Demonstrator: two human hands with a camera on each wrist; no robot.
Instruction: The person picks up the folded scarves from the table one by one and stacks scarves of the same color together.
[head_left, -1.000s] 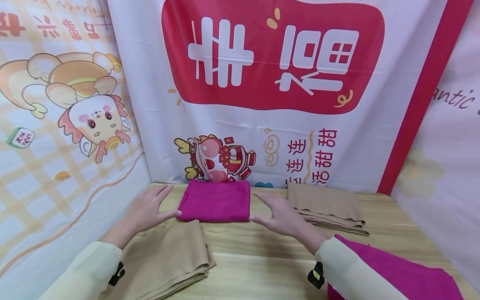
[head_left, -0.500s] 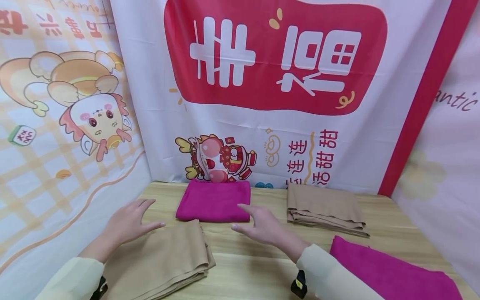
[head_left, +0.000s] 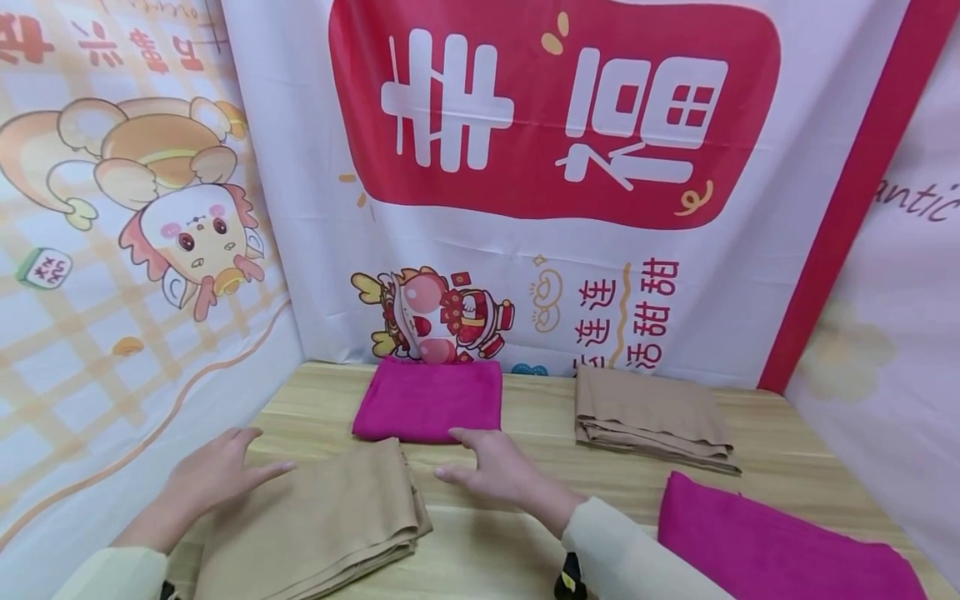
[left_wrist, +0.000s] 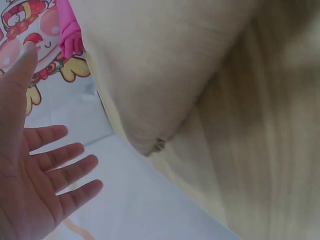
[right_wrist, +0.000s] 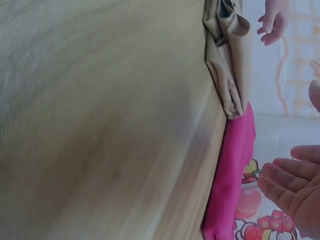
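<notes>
My left hand [head_left: 213, 475] hovers at the far left corner of a folded tan cloth [head_left: 322, 517], thumb and fingers spread and holding nothing. In the left wrist view its fingers [left_wrist: 75, 172] are straight and apart, beside that cloth [left_wrist: 145, 65]. My right hand [head_left: 491, 467] is in front of a folded magenta cloth [head_left: 435, 400], right of the tan one, its fingertips overlapping the magenta front edge in the head view. Nothing lies in its palm in the right wrist view, where the magenta cloth [right_wrist: 232, 170] shows behind the tan cloth [right_wrist: 227, 65].
A second folded tan cloth [head_left: 652, 412] lies at the back right of the wooden table [head_left: 480, 542]. Another magenta cloth [head_left: 780, 542] lies at the front right, beside my right sleeve. Printed fabric sheets [head_left: 277, 208] hang around the table's back and sides.
Both hands have drawn back from the sides of the far magenta cloth toward me and leftward, over to the near tan cloth. The cloths have stayed in place.
</notes>
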